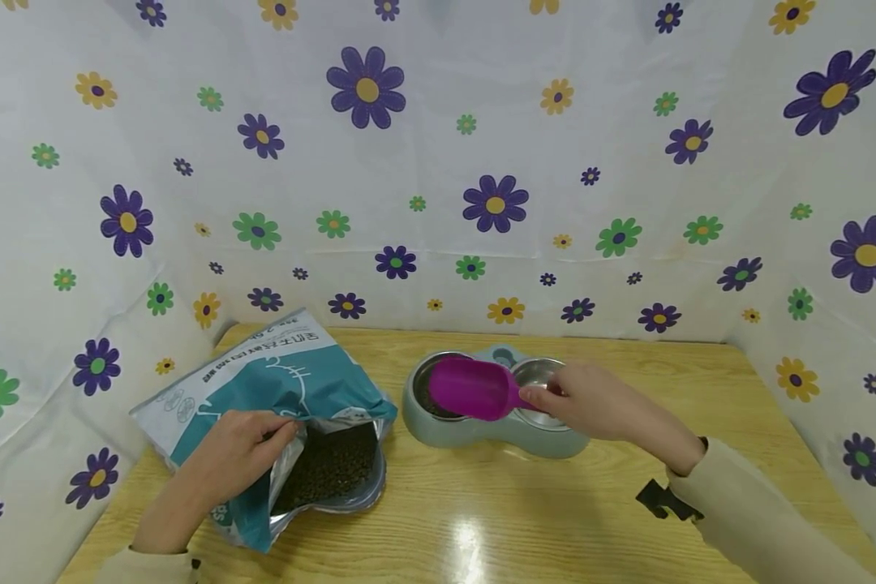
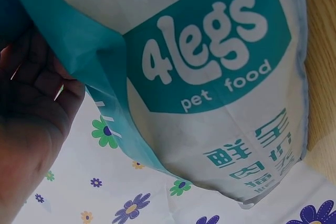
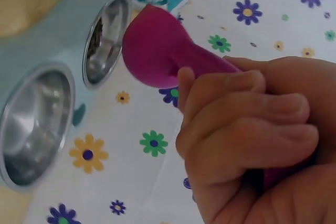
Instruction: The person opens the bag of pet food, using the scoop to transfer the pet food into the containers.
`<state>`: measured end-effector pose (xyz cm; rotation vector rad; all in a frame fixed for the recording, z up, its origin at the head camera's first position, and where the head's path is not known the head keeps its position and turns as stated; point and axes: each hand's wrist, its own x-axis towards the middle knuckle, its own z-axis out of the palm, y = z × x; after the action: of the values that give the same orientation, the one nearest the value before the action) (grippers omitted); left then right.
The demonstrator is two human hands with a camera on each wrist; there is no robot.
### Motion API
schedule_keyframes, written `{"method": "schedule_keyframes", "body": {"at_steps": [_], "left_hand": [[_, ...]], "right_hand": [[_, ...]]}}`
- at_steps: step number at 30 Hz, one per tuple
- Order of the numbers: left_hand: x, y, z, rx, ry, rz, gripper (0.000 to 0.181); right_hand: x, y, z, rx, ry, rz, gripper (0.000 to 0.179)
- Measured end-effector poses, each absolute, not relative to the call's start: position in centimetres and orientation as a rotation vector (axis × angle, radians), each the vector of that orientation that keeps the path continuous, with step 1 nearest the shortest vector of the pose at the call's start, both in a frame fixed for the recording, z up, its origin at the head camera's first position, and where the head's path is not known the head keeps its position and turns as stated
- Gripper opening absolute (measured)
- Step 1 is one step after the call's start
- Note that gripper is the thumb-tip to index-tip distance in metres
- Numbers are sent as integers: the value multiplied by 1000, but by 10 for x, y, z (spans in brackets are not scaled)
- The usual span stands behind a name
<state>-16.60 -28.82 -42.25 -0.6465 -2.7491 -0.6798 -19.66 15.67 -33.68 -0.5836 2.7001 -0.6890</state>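
From my remote station I report, nearest first: the person's left hand (image 1: pixel 237 450) is clamped on the mouth edge of a teal-and-white printed plastic pet-food bag (image 1: pixel 263 381), whose opening faces about 5 o'clock over small brown kibble (image 1: pixel 336 462). Farther out, the right hand (image 1: pixel 594 401) is wrapped round the handle of a purple plastic scoop (image 1: pixel 472 389). From that hand the scoop's head points to 9 o'clock, its long axis lying nearly 3-to-9. Behind and below it stands a pale blue-green plastic double feeder (image 1: pixel 445 430). The left steel bowl (image 3: pixel 112 32), with kibble in it, is partly covered by the scoop head; the right steel bowl (image 3: pixel 39 124) lies by the handle. I judge the right hand nearer both bowls, the bag's opening at 8 o'clock from the scoop. Whether the scoop carries anything, I cannot tell. At 12 o'clock hangs white flower-printed cloth (image 1: pixel 423 154).
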Motion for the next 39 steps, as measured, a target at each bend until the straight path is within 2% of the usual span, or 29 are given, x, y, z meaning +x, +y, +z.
{"method": "schedule_keyframes", "body": {"at_steps": [8, 18, 28, 39], "left_hand": [[-165, -286, -421, -640, -2759, -683, 49], [-165, -287, -424, -686, -2715, -699, 48], [-165, -287, -423, -671, -2716, -684, 47], [-165, -288, -423, -694, -2694, -675, 47]], "right_hand": [[-174, 163, -349, -380, 2322, -992, 47], [-162, 138, -369, -451, 2135, -1084, 46], [-161, 107, -368, -512, 2104, -1051, 44], [-159, 71, -376, -406, 2123, -1001, 48]]}}
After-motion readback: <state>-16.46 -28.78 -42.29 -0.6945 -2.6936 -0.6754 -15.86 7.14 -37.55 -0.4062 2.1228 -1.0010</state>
